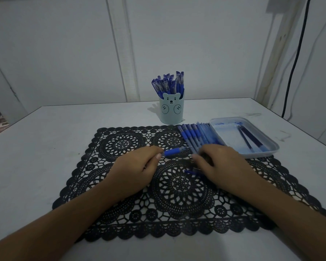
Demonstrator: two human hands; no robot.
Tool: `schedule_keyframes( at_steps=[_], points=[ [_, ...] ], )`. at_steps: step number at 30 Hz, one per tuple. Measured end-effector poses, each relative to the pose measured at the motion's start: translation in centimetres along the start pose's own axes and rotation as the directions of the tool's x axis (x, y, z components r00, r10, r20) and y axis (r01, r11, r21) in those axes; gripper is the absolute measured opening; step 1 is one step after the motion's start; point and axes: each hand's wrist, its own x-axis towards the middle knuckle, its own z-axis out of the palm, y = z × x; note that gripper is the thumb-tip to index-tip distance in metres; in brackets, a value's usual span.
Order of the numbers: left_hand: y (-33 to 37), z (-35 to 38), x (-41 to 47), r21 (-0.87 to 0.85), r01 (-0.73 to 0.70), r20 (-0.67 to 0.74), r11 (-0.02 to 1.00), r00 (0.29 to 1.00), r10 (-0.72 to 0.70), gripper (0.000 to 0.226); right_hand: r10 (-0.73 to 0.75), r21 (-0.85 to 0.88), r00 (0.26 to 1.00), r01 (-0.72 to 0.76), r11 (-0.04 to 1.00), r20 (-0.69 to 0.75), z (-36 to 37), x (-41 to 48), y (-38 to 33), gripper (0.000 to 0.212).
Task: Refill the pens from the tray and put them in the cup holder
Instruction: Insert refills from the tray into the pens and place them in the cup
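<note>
- While the left hand (137,166) pinches a blue-grip pen (174,152) with curled fingertips, we log the pen lying roughly level just above the black placemat (177,196), its tip towards the right hand (220,162).
- Right hand: fingers curled downward at the near end of the row of pens (198,136); we cannot tell whether it grips anything. A thin blue piece (191,171) lies beside it, identity unclear.
- Refills (249,137) lie in the tray (271,146), right of the row; the bear-face cup holder (171,110) stands behind the mat, already crowded with pens.
- Risk, our judgement: the right hand could nudge the row and set round barrels rolling towards the tray or off the mat.
- Risk: small loose parts may snag or hide in the mat's openwork in this dim light.
- Risk: pushing another pen into the full, light cup could tip it.
- Materials: mat is perforated, lace-patterned, scalloped edge; tray is shallow translucent plastic with rounded corners; cup is smooth pale plastic; pen grips look rubbery; the table (45,140) is smooth and white.
</note>
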Motion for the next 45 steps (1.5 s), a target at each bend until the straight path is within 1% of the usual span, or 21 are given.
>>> schedule_keyframes(
  at_steps=[3, 5, 9, 12, 14, 17, 20, 21, 22, 24, 26, 27, 28, 30, 33, 35, 37, 40, 42, 44, 45],
  points=[
    [0.0, 0.0, 0.0, 0.0, 0.008, 0.004, 1.0, 1.0, -0.008, 0.03, 0.111, 0.253, 0.99, -0.085, 0.964, -0.091, -0.3, 0.2, 0.1, 0.017],
    [0.0, 0.0, 0.0, 0.003, -0.004, 0.005, 1.0, 1.0, 0.004, 0.032, 0.121, 0.428, 0.992, -0.097, 0.898, -0.028, -0.5, 0.1, -0.2, 0.013],
    [-0.2, 0.1, -0.1, 0.011, -0.039, 0.015, 0.999, 0.999, 0.039, 0.039, 0.064, 0.51, 0.996, -0.088, 0.856, 0.063, -0.3, 0.1, -0.7, 0.006],
    [-0.1, 0.1, 0.0, -0.008, -0.034, 0.011, 0.999, 0.999, 0.034, 0.036, 0.092, 0.584, 0.996, -0.071, 0.809, -0.005, -0.5, 0.2, -0.6, 0.014],
    [-0.2, 0.1, 0.0, -0.041, 0.014, 0.015, 0.999, 1.0, -0.014, 0.028, 0.167, 0.672, 0.985, -0.095, 0.734, -0.044, -1.0, 0.4, -0.3, 0.015],
    [-0.5, 0.1, 0.1, -0.091, 0.069, -0.016, 0.993, 0.997, -0.071, 0.024, 0.344, 0.819, 0.935, -0.132, 0.559, -0.084, -1.8, 1.1, 1.5, 0.017],
    [-0.6, 0.1, 0.2, -0.107, 0.112, -0.046, 0.988, 0.992, -0.117, 0.028, 0.542, 0.914, 0.824, -0.077, 0.398, -0.166, -3.0, 2.1, 4.0, 0.018],
    [-0.6, 0.1, 0.2, -0.113, 0.127, -0.051, 0.985, 0.99, -0.134, 0.027, 0.588, 0.919, 0.78, -0.046, 0.392, -0.211, -3.3, 2.4, 4.8, 0.017],
    [-0.6, 0.1, 0.2, -0.118, 0.141, -0.052, 0.983, 0.988, -0.148, 0.023, 0.61, 0.897, 0.745, -0.033, 0.44, -0.272, -3.5, 2.5, 5.4, 0.016],
    [-0.6, 0.1, 0.3, -0.112, 0.163, -0.049, 0.98, 0.984, -0.169, 0.017, 0.54, 0.763, 0.733, -0.044, 0.645, -0.414, -3.3, 2.3, 6.2, 0.014],
    [-0.5, 0.1, 0.3, -0.098, 0.176, -0.047, 0.979, 0.982, -0.181, 0.017, 0.333, 0.505, 0.797, -0.041, 0.862, -0.504, -2.4, 2.0, 6.4, 0.015],
    [-0.4, 0.0, 0.3, -0.095, 0.179, -0.044, 0.979, 0.982, -0.184, 0.017, 0.225, 0.356, 0.831, -0.035, 0.934, -0.508, -1.9, 2.0, 6.4, 0.016],
    [-0.4, 0.0, 0.3, -0.094, 0.183, -0.042, 0.979, 0.981, -0.188, 0.017, 0.129, 0.224, 0.868, -0.021, 0.974, -0.479, -1.4, 2.0, 6.5, 0.017],
    [-0.4, 0.0, 0.3, -0.09, 0.192, -0.037, 0.977, 0.98, -0.196, 0.018, -0.015, 0.036, 0.945, 0.029, 0.999, -0.328, -0.8, 2.2, 7.0, 0.018],
    [-0.5, 0.0, 0.3, -0.087, 0.194, -0.031, 0.977, 0.98, -0.197, 0.018, -0.125, -0.135, 0.986, 0.109, 0.985, -0.114, -0.2, 2.2, 7.8, 0.02],
    [-0.5, 0.0, 0.3, -0.086, 0.198, -0.021, 0.976, 0.98, -0.2, 0.019, -0.079, -0.14, 0.99, 0.063, 0.988, -0.115, -0.2, 2.2, 7.8, 0.023],
    [-0.5, 0.0, 0.3, -0.085, 0.21, -0.01, 0.974, 0.977, -0.211, 0.018, 0.018, -0.087, 0.977, -0.037, 0.996, -0.212, -0.7, 2.3, 7.6, 0.024],
    [-0.5, 0.0, 0.4, -0.076, 0.208, -0.003, 0.975, 0.978, -0.209, 0.018, 0.229, -0.125, 0.916, -0.283, 0.951, -0.329, -1.9, 2.8, 8.3, 0.021],
    [-0.6, 0.1, 0.4, -0.067, 0.205, -0.004, 0.976, 0.979, -0.206, 0.018, 0.378, -0.268, 0.88, -0.453, 0.85, -0.289, -2.5, 2.7, 9.2, 0.028],
    [-0.6, 0.1, 0.4, -0.061, 0.2, -0.006, 0.978, 0.98, -0.2, 0.019, 0.516, -0.375, 0.841, -0.535, 0.757, -0.16, -2.9, 2.7, 9.9, 0.035],
    [-0.6, 0.1, 0.3, -0.061, 0.196, -0.006, 0.979, 0.98, -0.197, 0.019, 0.56, -0.385, 0.822, -0.551, 0.74, -0.101, -2.8, 2.8, 10.1, 0.033]
  ],
)
